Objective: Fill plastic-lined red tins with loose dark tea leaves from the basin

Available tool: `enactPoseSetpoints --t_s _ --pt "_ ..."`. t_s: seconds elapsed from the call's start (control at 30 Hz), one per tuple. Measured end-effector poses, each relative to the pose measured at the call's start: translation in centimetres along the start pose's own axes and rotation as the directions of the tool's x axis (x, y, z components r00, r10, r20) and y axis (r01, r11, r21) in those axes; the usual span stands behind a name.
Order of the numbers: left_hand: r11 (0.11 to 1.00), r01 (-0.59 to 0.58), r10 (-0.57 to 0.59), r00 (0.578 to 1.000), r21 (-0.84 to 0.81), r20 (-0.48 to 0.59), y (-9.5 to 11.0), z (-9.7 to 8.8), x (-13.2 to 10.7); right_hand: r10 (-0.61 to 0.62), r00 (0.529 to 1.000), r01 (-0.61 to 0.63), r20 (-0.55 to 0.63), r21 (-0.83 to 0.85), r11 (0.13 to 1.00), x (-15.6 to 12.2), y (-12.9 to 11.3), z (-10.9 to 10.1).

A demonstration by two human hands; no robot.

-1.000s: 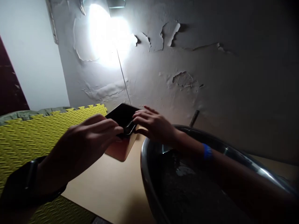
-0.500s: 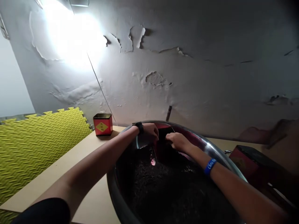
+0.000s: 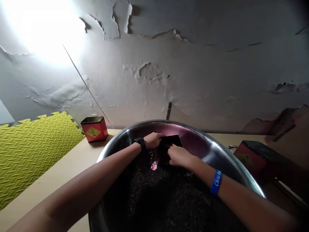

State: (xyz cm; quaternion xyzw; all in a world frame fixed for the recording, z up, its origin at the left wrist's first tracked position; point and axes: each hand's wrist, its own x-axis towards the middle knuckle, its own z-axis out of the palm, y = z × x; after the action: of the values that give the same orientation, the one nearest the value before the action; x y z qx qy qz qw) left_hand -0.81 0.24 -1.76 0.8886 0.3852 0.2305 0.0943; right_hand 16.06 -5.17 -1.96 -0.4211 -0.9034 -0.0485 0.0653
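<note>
A large metal basin holds a layer of dark loose leaves, likely tea. Inside it, toward the far side, a dark tin sits tilted among the leaves. My left hand, wearing a black watch, grips the tin's left edge. At the tin's dark opening is my right hand, with a blue wristband behind it. Its fingers are curled inward, and their tips are lost in shadow, so what they hold is hidden.
An open red tin with a yellow diamond label stands on the table left of the basin. Another red and black tin lies to the right. A yellow foam mat leans at the left; a peeling wall rises behind.
My view has shifted right and closer to the basin. The tin now shows more plainly between my hands, with my left hand on its edge and my right hand at its opening.
</note>
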Motion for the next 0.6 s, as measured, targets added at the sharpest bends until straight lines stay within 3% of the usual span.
enactPoseSetpoints --t_s 0.07,0.17,0.3,0.37,0.47,0.57,0.6 --pt "0.999 -0.046 0.046 0.999 0.007 0.004 0.3 0.0 0.2 0.042 0.999 -0.041 0.015 -0.032 0.999 0.0 -0.2 -0.1" --pt "1.000 0.012 -0.012 1.000 0.006 -0.002 0.2 -0.2 0.4 0.037 0.999 -0.038 -0.032 -0.006 0.999 0.1 0.3 -1.0" --pt "0.995 0.100 -0.100 0.995 -0.005 -0.017 -0.8 -0.7 0.4 -0.026 0.958 0.062 -0.286 0.115 0.991 0.3 1.1 -2.8" --pt "0.993 0.121 -0.121 0.992 -0.011 -0.037 -1.4 -0.8 0.3 0.010 0.882 0.075 -0.471 0.161 0.984 0.2 1.5 -3.7" --pt "0.989 0.145 -0.148 0.982 -0.029 -0.121 -2.2 -0.7 0.1 0.185 0.688 -0.026 -0.702 0.230 0.973 -0.3 3.4 -4.7" --pt "0.990 0.141 -0.143 0.976 -0.024 -0.163 -2.5 -0.4 0.2 0.423 0.469 -0.255 -0.775 0.340 0.905 -0.7 7.6 -4.2" --pt "0.992 0.125 -0.125 0.980 -0.013 -0.157 -2.5 -0.4 0.2 0.492 0.434 -0.331 -0.755 0.374 0.866 -0.7 9.2 -3.5"
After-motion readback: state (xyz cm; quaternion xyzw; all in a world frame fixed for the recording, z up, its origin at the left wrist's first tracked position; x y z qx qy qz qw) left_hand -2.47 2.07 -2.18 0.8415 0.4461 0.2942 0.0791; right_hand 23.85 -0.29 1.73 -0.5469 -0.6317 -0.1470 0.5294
